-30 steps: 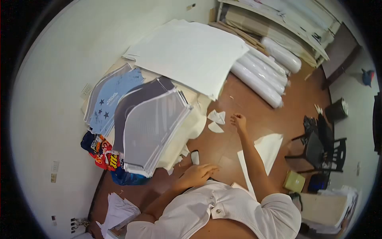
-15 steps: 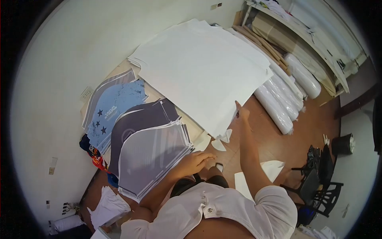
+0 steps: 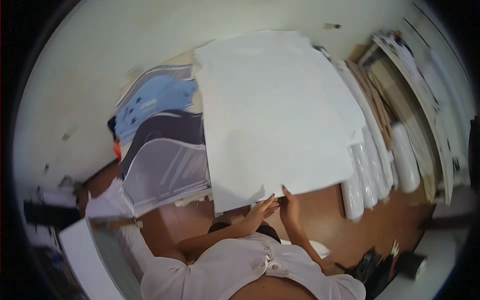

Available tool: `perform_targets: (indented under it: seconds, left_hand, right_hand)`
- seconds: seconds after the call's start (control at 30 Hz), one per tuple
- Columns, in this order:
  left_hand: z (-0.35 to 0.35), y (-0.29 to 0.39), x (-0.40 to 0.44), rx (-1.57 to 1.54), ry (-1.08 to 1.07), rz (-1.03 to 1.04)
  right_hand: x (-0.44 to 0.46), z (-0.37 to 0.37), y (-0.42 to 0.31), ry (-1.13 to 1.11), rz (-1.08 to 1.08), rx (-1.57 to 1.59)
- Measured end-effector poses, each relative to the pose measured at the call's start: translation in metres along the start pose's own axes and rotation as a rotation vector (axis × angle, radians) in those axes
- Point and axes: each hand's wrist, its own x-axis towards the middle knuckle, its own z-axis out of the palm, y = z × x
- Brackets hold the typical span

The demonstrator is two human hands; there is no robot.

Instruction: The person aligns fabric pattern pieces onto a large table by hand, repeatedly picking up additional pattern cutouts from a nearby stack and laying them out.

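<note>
A large stack of white sheets covers much of the table in front of me. At its near edge my left hand has its thumb on the sheet's edge, with the fingers below. Just right of it, my right hand also meets the edge, its thumb or finger pointing up over the white sheet. Both hands are closed at the edge and nearly touch each other. To the left lie grey printed pieces, dark grey pieces and a blue piece with stars.
Plastic-wrapped rolls and brown rolls lie to the right, beside a shelf. A black bin stands at lower right. White cloth and a white-edged box are at lower left.
The view has turned, bringing the white stack to the centre. My right hand has come in from the right to the near edge, and my left hand has moved to the edge beside it.
</note>
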Motion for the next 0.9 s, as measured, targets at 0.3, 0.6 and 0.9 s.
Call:
perform_targets:
  seconds: [0.3, 0.6, 0.9]
  left_hand:
    - [-0.005, -0.039, -0.078, -0.137, 0.391, 0.159]
    - [-0.073, -0.025, -0.189, 0.236, 0.749, 0.700]
    - [-0.144, -0.072, -0.338, 0.140, 1.137, 0.836]
  right_hand:
    - [-0.105, -0.051, 0.008, -0.630, -1.036, -1.253]
    - [-0.105, -0.089, -0.022, -0.409, 0.035, -0.261]
    - [-0.143, -0.100, 0.019, -0.374, 0.263, -0.203]
